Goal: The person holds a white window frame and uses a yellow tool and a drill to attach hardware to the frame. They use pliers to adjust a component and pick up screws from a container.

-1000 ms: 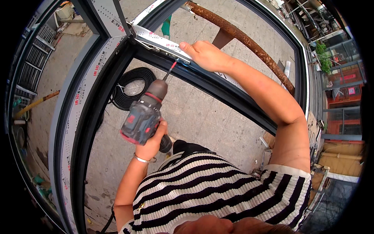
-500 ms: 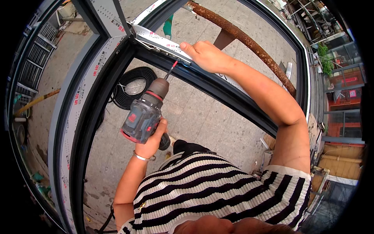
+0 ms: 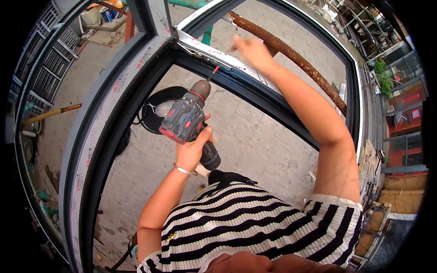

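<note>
Over grey paving (image 3: pixel 255 132), scuffed drill (image 3: pixel 184 119) in left hand (image 3: pixel 193 148), dark frame (image 3: pixel 259 97) seemingly metal

Left hand (image 3: pixel 193 149) curled, right hand (image 3: pixel 254 51) farther forward

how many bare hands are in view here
2: the left hand grips a dark grey-and-red pistol-shaped cordless drill; the right hand, blurred, is near a white-filmed dark frame rail.
</note>
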### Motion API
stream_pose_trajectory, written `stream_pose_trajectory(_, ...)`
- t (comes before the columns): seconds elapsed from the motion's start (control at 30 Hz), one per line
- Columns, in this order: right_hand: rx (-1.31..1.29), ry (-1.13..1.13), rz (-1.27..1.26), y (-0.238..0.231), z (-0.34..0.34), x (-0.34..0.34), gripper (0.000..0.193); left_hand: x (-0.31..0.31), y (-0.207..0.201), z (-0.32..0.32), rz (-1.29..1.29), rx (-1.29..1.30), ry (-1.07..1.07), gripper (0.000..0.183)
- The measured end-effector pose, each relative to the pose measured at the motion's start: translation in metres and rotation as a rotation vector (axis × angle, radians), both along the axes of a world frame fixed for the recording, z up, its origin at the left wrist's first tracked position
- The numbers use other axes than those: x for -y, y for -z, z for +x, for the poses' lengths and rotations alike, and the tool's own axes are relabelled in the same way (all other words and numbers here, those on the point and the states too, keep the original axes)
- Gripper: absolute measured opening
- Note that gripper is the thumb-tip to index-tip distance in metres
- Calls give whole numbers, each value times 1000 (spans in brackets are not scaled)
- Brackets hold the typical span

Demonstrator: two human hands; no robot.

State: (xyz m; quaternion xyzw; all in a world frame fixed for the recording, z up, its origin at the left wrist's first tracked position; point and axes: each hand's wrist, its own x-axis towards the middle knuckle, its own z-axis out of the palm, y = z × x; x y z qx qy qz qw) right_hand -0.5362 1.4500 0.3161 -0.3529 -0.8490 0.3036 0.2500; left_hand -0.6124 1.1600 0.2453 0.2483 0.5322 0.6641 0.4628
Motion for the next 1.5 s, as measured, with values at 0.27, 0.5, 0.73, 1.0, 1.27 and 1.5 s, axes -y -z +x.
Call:
stream_pose_trajectory(0.27,-860,-141,-704,-59,0,116,27,115,28,-11,-136,-284,-44,35)
stream_pose_trajectory(0.5,-831,-45,-1231,100,-7,219,31,199,40,-9,-184,-453,-114,37)
stream_pose_trajectory(0.73,-623,-135,-1559,166,22,267,28,243,40,-14,-287,-549,14,31)
stream_pose_trajectory(1.0,-273,-689,-1425,113,44,262,27,269,13,-16,-367,-261,87,29)
stream_pose_trajectory(1.27,-200,-847,-1409,110,43,257,41,270,12,-3,-366,-178,63,31)
stream_pose_trajectory(1.5,-84,-937,-1473,96,36,244,51,270,20,-3,-353,-164,81,32)
